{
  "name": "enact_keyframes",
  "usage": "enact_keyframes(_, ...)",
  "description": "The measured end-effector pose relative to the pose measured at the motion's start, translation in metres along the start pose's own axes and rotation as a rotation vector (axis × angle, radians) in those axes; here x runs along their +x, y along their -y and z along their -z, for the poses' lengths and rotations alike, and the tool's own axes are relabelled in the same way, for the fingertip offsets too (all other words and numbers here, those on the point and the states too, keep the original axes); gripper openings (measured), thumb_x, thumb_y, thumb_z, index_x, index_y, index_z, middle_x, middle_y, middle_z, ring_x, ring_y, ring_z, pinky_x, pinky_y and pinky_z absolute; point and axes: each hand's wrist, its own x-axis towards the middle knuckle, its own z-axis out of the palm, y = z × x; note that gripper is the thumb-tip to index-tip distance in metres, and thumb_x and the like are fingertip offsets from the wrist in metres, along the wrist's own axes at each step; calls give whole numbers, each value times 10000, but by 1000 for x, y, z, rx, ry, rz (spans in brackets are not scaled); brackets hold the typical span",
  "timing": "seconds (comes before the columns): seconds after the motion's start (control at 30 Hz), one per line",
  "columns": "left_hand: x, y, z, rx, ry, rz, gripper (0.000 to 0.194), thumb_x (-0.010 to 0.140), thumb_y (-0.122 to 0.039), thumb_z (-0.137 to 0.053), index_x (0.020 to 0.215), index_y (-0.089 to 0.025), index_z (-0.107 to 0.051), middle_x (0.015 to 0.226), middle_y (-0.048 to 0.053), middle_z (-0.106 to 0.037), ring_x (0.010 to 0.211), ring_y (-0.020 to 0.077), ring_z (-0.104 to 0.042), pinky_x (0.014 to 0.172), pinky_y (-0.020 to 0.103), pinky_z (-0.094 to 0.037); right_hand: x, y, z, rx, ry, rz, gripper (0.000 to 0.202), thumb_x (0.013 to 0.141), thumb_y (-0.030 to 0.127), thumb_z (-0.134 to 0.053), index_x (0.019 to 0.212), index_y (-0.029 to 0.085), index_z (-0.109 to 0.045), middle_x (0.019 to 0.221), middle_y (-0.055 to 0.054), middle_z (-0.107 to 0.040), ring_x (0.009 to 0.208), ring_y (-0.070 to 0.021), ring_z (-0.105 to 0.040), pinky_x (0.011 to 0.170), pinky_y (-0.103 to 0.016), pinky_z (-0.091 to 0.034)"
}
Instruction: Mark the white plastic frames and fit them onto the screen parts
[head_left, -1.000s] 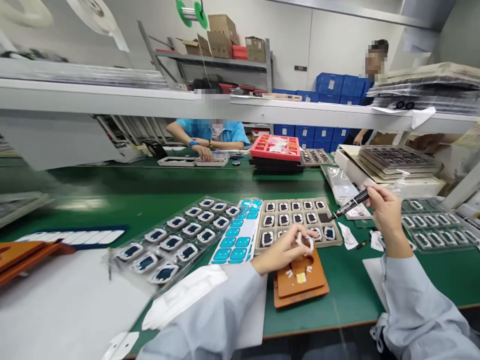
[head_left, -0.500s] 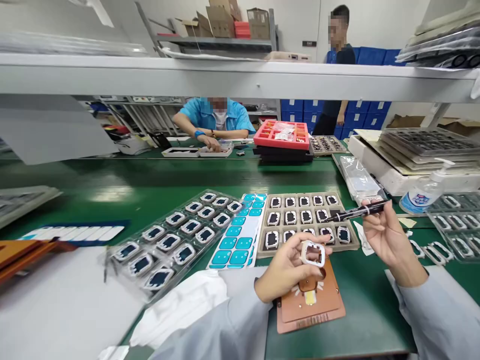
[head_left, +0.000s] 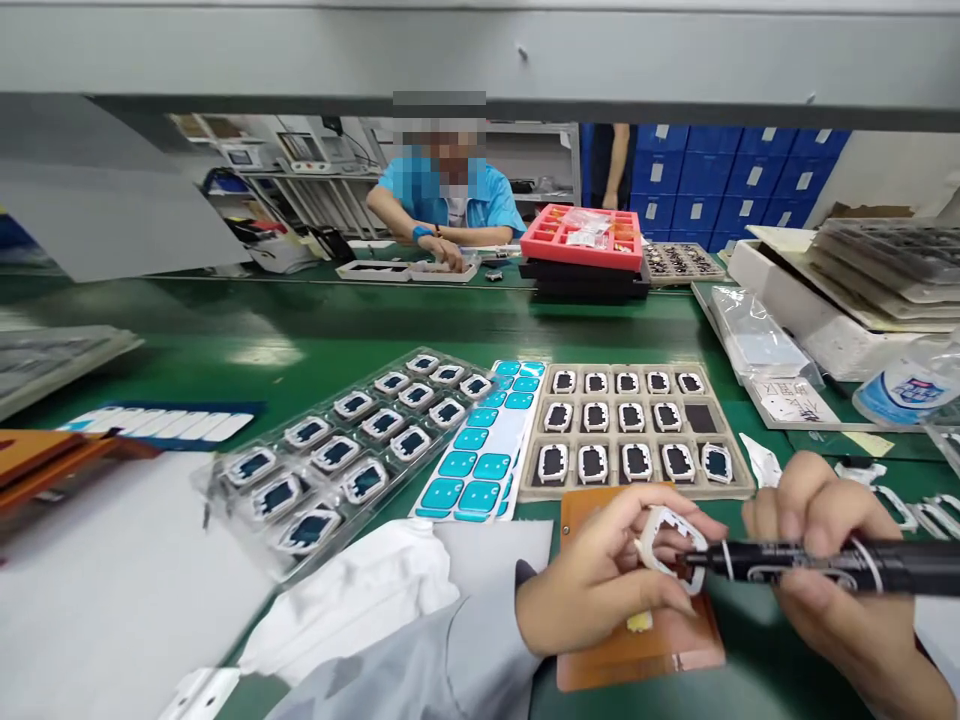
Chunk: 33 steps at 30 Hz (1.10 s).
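Observation:
My left hand (head_left: 600, 580) pinches a small white frame part (head_left: 664, 535) above an orange fixture plate (head_left: 637, 650). A black marker pen (head_left: 817, 562) lies across my right hand (head_left: 840, 585), which grips it, and its tip touches the white frame. Behind my hands sits a beige tray (head_left: 637, 490) filled with several white-framed parts. To its left lie a sheet of blue stickers (head_left: 484, 450) and a clear blister tray (head_left: 352, 450) with several more parts.
A person in a blue shirt (head_left: 450, 205) works across the green belt (head_left: 300, 330). A red tray (head_left: 589, 240) rests on black trays. Stacked trays (head_left: 862, 280) and a clear bottle (head_left: 907, 385) are at the right. White cloth (head_left: 352, 600) lies near my left sleeve.
The camera tipped down and closer. My right hand brought the marker from above the beige tray down to the white frame, which my left hand lifted off the orange fixture.

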Motion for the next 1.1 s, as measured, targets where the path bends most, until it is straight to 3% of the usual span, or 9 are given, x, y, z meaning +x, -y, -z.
enact_keyframes(0.1,-2,-2,-1,78,28,13,396,808,-253,-759,1149,-246,-558,1201,56,-627,1003,152,-632,893,263,-491,-9,0,-3,-70,83,42,38,910,311,-613,936,288,-598,777,-18,-509,661,-195,-583,605,-390,-545)
enact_keyframes(0.17,-3,-3,-1,176,18,14,427,796,-302,-770,1162,-232,-561,1102,54,-634,917,142,-619,828,245,-486,-11,0,-4,-98,97,75,85,935,331,-557,995,290,-601,786,-32,-523,687,-219,-608,624,-424,-565)
enact_keyframes(0.27,-5,-4,1,326,9,3,489,791,-396,-763,1190,-209,-552,945,36,-626,798,123,-578,729,217,-447,-12,0,-5,-115,105,93,111,953,291,-515,1030,268,-591,802,-40,-529,714,-222,-616,648,-425,-569)
enact_keyframes(0.43,-7,-4,2,445,-4,1,536,797,-496,-726,1205,-205,-537,930,37,-616,763,120,-546,692,216,-420,-13,-1,-7,-79,99,96,105,953,259,-516,1030,244,-585,764,-24,-519,703,-216,-614,622,-403,-558)
enact_keyframes(0.7,-5,-5,1,504,18,-10,521,823,-502,-693,1208,-197,-519,873,25,-608,718,113,-530,650,208,-399,-9,0,-10,-97,113,101,110,969,251,-496,1028,240,-587,751,-26,-511,699,-211,-622,624,-394,-573)
enact_keyframes(0.93,-5,-7,0,577,1,-35,479,824,-464,-701,1183,-196,-531,823,1,-589,663,94,-482,601,189,-369,-12,-3,-4,-91,118,-29,69,959,225,-528,991,261,-577,795,-24,-567,748,-201,-626,695,-393,-576)
enact_keyframes(1.1,-5,-4,1,444,27,-27,479,835,-452,-695,1209,-210,-522,983,52,-631,821,129,-577,745,225,-451,-10,1,-7,38,20,-48,66,956,277,-537,930,243,-586,718,9,-505,633,-158,-582,586,-321,-543)
